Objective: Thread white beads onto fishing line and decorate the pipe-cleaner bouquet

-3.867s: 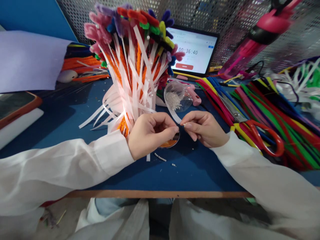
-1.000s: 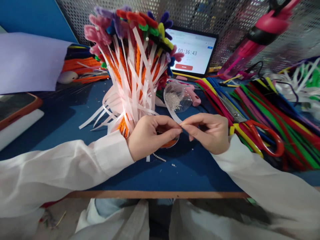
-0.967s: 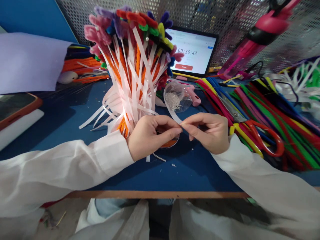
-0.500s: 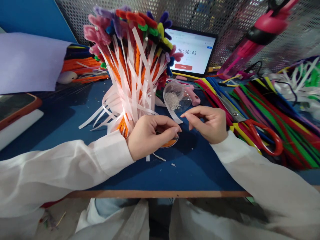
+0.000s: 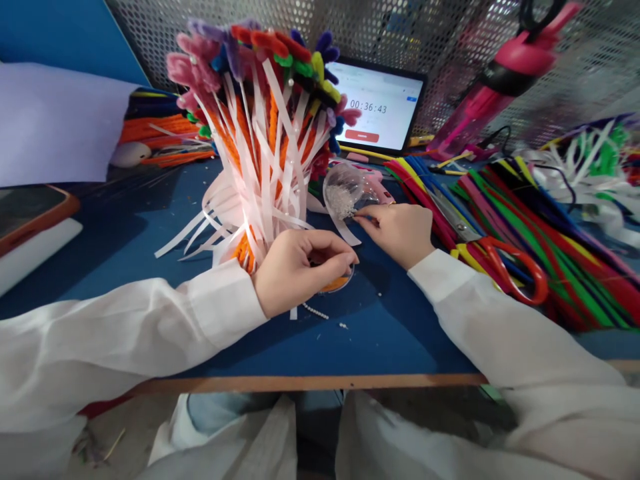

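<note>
My left hand (image 5: 297, 270) pinches thumb and index finger together in front of the bouquet; whatever is between the tips is too small to make out. My right hand (image 5: 400, 230) reaches into the mouth of a clear plastic cup (image 5: 357, 180) lying on its side, its fingertips closed at the small pearly beads (image 5: 341, 204) inside. The bouquet of pipe-cleaner flowers (image 5: 260, 47), with orange stems and pale pink ribbons (image 5: 273, 193), stands beside my left wrist. Partly hidden behind my left fingers is a round orange-and-clear item (image 5: 337, 284). A short row of beads (image 5: 316, 311) lies below.
Orange-handled scissors (image 5: 517, 270) rest on bundles of coloured pipe cleaners (image 5: 565, 247) at right. Behind the cup is a pink tool (image 5: 383, 190). A tablet (image 5: 380, 100) showing a timer and a pink bottle (image 5: 495, 87) stand behind. Left are purple paper (image 5: 55, 127) and a phone (image 5: 33, 213).
My right hand has moved from beside my left fingertips up and away to the beads in the cup. My left hand keeps its pinch in nearly the same spot. The view has shifted slightly.
</note>
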